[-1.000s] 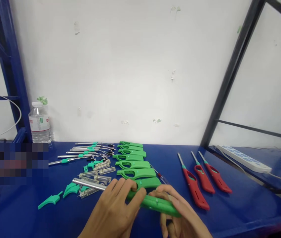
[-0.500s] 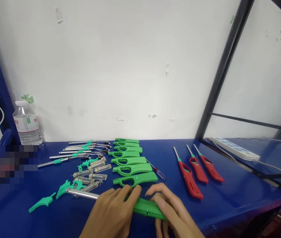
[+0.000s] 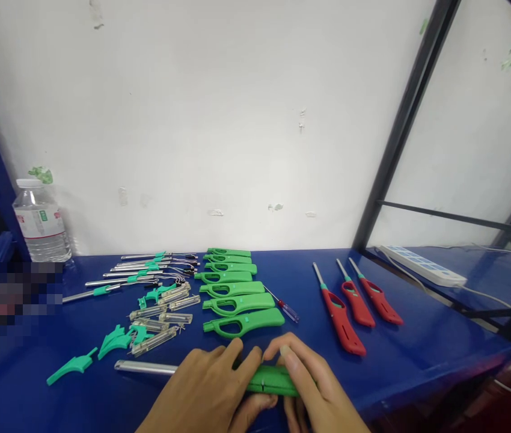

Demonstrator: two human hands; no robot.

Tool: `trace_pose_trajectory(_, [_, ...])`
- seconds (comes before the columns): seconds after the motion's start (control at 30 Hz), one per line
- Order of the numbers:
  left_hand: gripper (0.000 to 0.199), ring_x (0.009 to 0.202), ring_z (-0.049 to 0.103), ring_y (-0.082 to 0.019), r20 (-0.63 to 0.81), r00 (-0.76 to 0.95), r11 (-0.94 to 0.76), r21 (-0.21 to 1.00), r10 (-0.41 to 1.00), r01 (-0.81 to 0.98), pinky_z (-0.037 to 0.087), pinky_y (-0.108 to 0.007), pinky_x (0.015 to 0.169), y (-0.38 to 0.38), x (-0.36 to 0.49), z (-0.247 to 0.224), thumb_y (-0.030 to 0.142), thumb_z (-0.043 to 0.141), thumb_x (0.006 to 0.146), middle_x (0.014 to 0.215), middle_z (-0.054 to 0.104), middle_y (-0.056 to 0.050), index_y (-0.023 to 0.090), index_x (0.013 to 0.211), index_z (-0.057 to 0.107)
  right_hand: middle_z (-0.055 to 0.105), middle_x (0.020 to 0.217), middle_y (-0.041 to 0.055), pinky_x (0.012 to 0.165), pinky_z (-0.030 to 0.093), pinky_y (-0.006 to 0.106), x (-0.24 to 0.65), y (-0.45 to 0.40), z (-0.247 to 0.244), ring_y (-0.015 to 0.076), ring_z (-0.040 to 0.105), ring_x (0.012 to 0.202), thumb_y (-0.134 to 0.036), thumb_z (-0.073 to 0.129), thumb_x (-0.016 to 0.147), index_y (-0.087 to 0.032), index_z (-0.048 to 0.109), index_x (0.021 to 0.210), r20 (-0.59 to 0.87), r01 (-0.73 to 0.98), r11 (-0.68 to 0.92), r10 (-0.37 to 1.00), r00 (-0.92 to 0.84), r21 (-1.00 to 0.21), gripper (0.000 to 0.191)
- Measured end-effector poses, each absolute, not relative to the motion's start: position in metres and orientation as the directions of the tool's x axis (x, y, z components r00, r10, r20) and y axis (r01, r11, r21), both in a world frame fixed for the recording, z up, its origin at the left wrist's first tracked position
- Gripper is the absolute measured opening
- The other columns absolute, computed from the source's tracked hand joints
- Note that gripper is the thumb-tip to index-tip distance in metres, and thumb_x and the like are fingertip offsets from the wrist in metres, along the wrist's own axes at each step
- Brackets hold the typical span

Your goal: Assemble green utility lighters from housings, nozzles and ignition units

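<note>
Both hands are wrapped round a green lighter body point(image 3: 270, 380) near the front of the blue table. My left hand point(image 3: 208, 385) covers its front part, and a metal tube point(image 3: 146, 367) sticks out to the left from under that hand. At the body's right end, my right hand point(image 3: 312, 376) grips with its fingers bent over the top. Just beyond them lies a column of green handle shells point(image 3: 246, 323). Clear fuel tanks point(image 3: 154, 341) and teal triggers point(image 3: 73, 365) are scattered to the left, with metal tubes with wires point(image 3: 122, 279) behind them.
Three red lighters point(image 3: 343, 325) lie on the right of the blue table point(image 3: 400, 367). A screwdriver point(image 3: 288, 310) rests beside the green shells. At the back left stands a water bottle point(image 3: 42, 225); a white power strip point(image 3: 422, 265) is at the back right.
The view has shifted slightly. The metal tube has lowered a little, and my left thumb now shows under the green body.
</note>
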State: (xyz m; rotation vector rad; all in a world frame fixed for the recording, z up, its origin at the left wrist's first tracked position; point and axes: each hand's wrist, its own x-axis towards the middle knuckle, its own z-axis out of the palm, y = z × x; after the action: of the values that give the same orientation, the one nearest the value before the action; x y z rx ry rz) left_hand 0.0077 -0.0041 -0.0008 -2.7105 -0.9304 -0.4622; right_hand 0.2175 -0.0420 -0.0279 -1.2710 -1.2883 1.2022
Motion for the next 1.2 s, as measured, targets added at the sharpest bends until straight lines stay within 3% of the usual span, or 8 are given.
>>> trace_pose_trajectory(0.13, [0.038, 0.09, 0.08, -0.025, 0.289, 0.767, -0.777, -0.105, 0.573, 0.62, 0.055, -0.032, 0.065, -0.004, 0.008, 0.004, 0.024, 0.071, 0.104, 0.116, 0.077, -0.002, 0.027, 0.14, 0.059, 0.05, 0.052, -0.0093, 0.043, 0.035, 0.02, 0.217, -0.044, -0.024, 0.0115, 0.047, 0.041, -0.097, 0.05, 0.09, -0.021, 0.067, 0.12, -0.013, 0.064, -0.012, 1.0, -0.019, -0.998, 0.083])
trace_pose_trajectory(0.4, [0.026, 0.086, 0.078, -0.023, 0.285, 0.752, -0.782, -0.015, 0.595, 0.624, 0.052, -0.031, 0.067, -0.006, 0.01, 0.003, 0.015, 0.069, 0.102, 0.107, 0.076, 0.002, 0.027, 0.124, 0.061, 0.06, 0.063, -0.0047, 0.044, 0.037, 0.019, 0.218, -0.047, -0.014, 0.0092, 0.05, 0.043, -0.1, 0.043, 0.091, -0.02, 0.071, 0.11, -0.004, -0.003, -0.005, 0.998, -0.069, -1.0, 0.087])
trace_pose_trajectory(0.77, [0.025, 0.089, 0.078, -0.025, 0.343, 0.733, -0.777, -0.013, 0.588, 0.629, 0.054, -0.035, 0.071, -0.007, 0.008, -0.005, 0.025, 0.07, 0.103, 0.11, 0.077, 0.002, 0.029, 0.126, 0.062, 0.062, 0.059, -0.0021, 0.036, 0.028, 0.017, 0.217, -0.036, -0.024, 0.007, 0.042, 0.035, -0.096, 0.032, 0.097, -0.017, 0.067, 0.103, 0.017, -0.148, -0.002, 0.992, -0.129, -0.989, 0.086])
trace_pose_trajectory(0.9, [0.026, 0.088, 0.079, -0.026, 0.396, 0.717, -0.769, -0.043, 0.573, 0.638, 0.057, -0.037, 0.07, -0.008, 0.008, -0.007, 0.031, 0.072, 0.103, 0.113, 0.078, 0.0, 0.029, 0.127, 0.063, 0.066, 0.066, -0.0017, 0.042, 0.037, 0.018, 0.218, -0.044, -0.019, 0.0084, 0.05, 0.042, -0.094, 0.041, 0.097, -0.018, 0.07, 0.109, -0.005, -0.072, -0.011, 0.996, -0.087, -0.997, 0.083])
trace_pose_trajectory(1.07, [0.032, 0.089, 0.079, -0.027, 0.493, 0.692, -0.756, -0.1, 0.527, 0.647, 0.059, -0.036, 0.069, -0.008, 0.007, -0.006, 0.038, 0.08, 0.096, 0.11, 0.08, -0.003, 0.027, 0.123, 0.066, 0.052, 0.058, -0.0076, 0.047, 0.039, 0.019, 0.219, -0.048, -0.019, 0.0104, 0.052, 0.046, -0.091, 0.056, 0.093, -0.022, 0.071, 0.115, -0.049, 0.077, -0.045, 0.997, -0.054, -0.996, 0.074])
trace_pose_trajectory(1.2, [0.036, 0.103, 0.079, -0.033, 0.576, 0.671, -0.728, -0.179, 0.468, 0.662, 0.064, -0.04, 0.08, -0.008, 0.001, -0.009, 0.045, 0.084, 0.091, 0.112, 0.082, -0.007, 0.025, 0.117, 0.069, 0.062, 0.075, -0.0027, 0.052, 0.042, 0.022, 0.218, -0.041, -0.021, 0.0099, 0.055, 0.051, -0.079, 0.053, 0.104, -0.022, 0.071, 0.107, 0.074, 0.202, 0.093, 0.993, -0.096, -0.975, 0.06])
